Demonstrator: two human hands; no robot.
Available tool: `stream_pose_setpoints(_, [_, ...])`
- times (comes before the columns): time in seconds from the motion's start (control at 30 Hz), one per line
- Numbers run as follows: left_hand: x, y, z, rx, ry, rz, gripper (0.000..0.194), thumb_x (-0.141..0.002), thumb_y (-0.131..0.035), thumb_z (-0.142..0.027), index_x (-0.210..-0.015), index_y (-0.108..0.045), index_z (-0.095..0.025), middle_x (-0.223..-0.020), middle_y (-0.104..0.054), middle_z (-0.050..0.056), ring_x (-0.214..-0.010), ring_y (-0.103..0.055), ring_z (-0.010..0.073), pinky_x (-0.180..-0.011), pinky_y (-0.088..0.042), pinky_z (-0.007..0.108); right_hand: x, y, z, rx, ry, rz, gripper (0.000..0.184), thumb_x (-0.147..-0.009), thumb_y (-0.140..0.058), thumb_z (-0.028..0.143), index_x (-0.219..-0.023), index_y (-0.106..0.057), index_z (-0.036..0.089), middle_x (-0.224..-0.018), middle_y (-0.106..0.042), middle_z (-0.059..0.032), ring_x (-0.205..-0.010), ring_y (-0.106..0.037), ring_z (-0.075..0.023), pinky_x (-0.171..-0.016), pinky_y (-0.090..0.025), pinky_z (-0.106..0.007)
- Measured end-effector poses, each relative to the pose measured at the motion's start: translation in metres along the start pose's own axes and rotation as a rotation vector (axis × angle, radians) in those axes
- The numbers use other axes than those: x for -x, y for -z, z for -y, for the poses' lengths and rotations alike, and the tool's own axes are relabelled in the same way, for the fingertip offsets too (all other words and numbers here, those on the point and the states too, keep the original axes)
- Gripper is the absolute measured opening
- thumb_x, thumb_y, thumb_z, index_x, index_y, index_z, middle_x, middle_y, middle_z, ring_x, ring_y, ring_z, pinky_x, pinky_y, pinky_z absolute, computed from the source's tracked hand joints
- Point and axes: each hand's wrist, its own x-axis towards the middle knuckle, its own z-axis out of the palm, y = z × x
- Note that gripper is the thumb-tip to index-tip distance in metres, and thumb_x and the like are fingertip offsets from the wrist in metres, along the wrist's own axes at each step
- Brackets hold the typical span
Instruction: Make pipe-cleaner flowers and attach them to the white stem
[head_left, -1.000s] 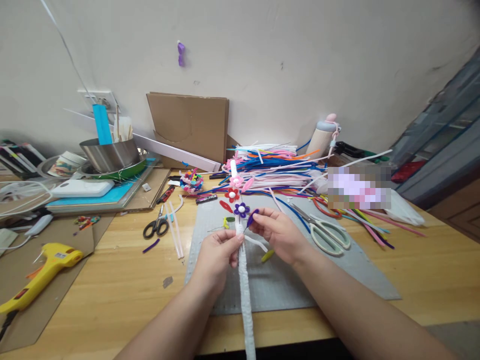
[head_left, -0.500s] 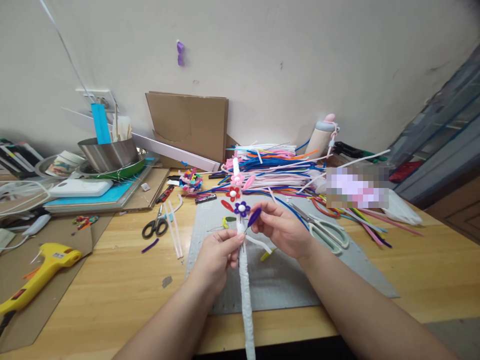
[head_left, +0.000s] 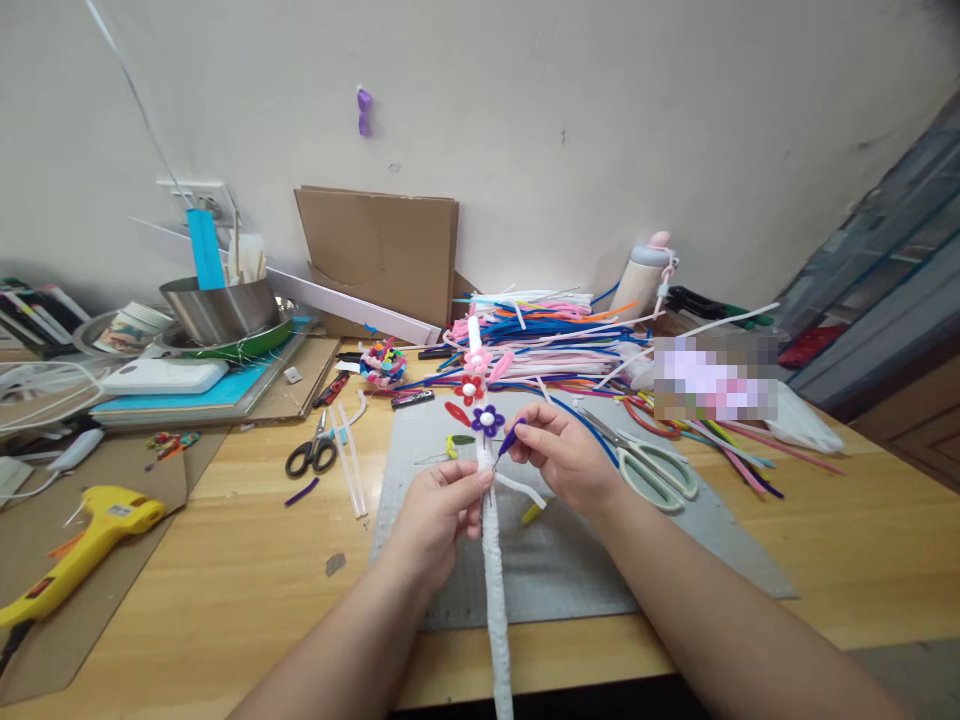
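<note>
A long white wrapped stem (head_left: 495, 590) stands upright before me, with its lower end running out of the bottom of the view. My left hand (head_left: 446, 505) is closed around its middle, thumb and fingertips pinching it. Up the stem sit a purple flower (head_left: 487, 420), a red flower (head_left: 470, 389) and a pink flower (head_left: 478, 360). Between thumb and fingers my right hand (head_left: 566, 450) pinches a purple fuzzy leaf (head_left: 510, 438), whose thin wire reaches the stem at my left thumb. A loose white strip (head_left: 523, 490) sticks out rightward from the stem.
Beneath my hands lies a grey cutting mat (head_left: 585, 570). Light-handled scissors (head_left: 660, 475) rest on its right, black scissors (head_left: 311, 457) to the left. A yellow glue gun (head_left: 82, 540) lies at far left. Bundles of pipe cleaners (head_left: 555, 325) are piled at the back.
The purple leaf has turned in my right fingers and now shows narrower, edge-on. My left hand keeps its hold on the stem; the view has shifted slightly.
</note>
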Motion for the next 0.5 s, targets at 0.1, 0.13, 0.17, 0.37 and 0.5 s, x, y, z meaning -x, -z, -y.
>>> stream_pose_setpoints(0.1, [-0.0002, -0.0018, -0.0004, -0.005, 0.001, -0.018, 0.021, -0.059, -0.073, -0.027, -0.066, -0.061, -0.012, -0.044, -0.045, -0.005, -0.036, -0.036, 0.0028, -0.034, -0.03, 0.015, -0.0009, -0.0005, -0.0045, 0.011, 0.005, -0.053, 0.017, -0.069, -0.068, 0.028, -0.074, -0.055, 0.018, -0.06, -0.058, 0.0032, -0.051, -0.052, -0.0088, -0.051, -0.037, -0.023])
stream_pose_setpoints(0.13, [-0.0001, -0.0021, -0.0006, -0.005, 0.004, -0.024, 0.021, -0.059, -0.074, -0.027, -0.067, -0.061, -0.012, -0.044, -0.045, -0.005, -0.036, -0.037, 0.0031, -0.034, -0.031, 0.015, -0.0008, -0.0008, -0.0054, 0.017, 0.008, -0.061, 0.017, -0.069, -0.068, 0.028, -0.074, -0.055, 0.018, -0.059, -0.058, 0.0035, -0.05, -0.052, -0.0085, -0.051, -0.037, -0.022])
stream_pose_setpoints(0.17, [0.0, -0.0023, -0.0006, -0.004, 0.006, -0.026, 0.022, -0.059, -0.074, -0.027, -0.067, -0.061, -0.012, -0.045, -0.046, -0.005, -0.036, -0.038, 0.0033, -0.035, -0.032, 0.015, -0.0007, -0.0011, -0.006, 0.024, 0.01, -0.067, 0.017, -0.07, -0.067, 0.028, -0.074, -0.054, 0.018, -0.059, -0.059, 0.0037, -0.05, -0.052, -0.0083, -0.051, -0.037, -0.022])
stream_pose_setpoints(0.37, [0.0015, -0.0025, 0.0006, 0.011, 0.025, 0.014, 0.023, -0.061, -0.073, -0.028, -0.069, -0.061, -0.011, -0.049, -0.049, -0.004, -0.038, -0.042, 0.0037, -0.036, -0.036, 0.016, 0.0012, -0.0029, -0.0053, 0.075, 0.037, -0.096, 0.016, -0.071, -0.066, 0.027, -0.073, -0.054, 0.018, -0.059, -0.058, 0.0043, -0.052, -0.051, -0.0079, -0.053, -0.037, -0.022])
stream_pose_setpoints(0.5, [0.0027, -0.0028, -0.0003, 0.012, 0.031, 0.025, 0.022, -0.063, -0.072, -0.03, -0.067, -0.06, -0.011, -0.047, -0.048, -0.004, -0.037, -0.041, 0.0034, -0.036, -0.036, 0.015, 0.0024, -0.0047, -0.0043, 0.101, 0.06, -0.116, 0.016, -0.071, -0.066, 0.027, -0.071, -0.053, 0.017, -0.059, -0.057, 0.0046, -0.052, -0.051, -0.0074, -0.054, -0.038, -0.021])
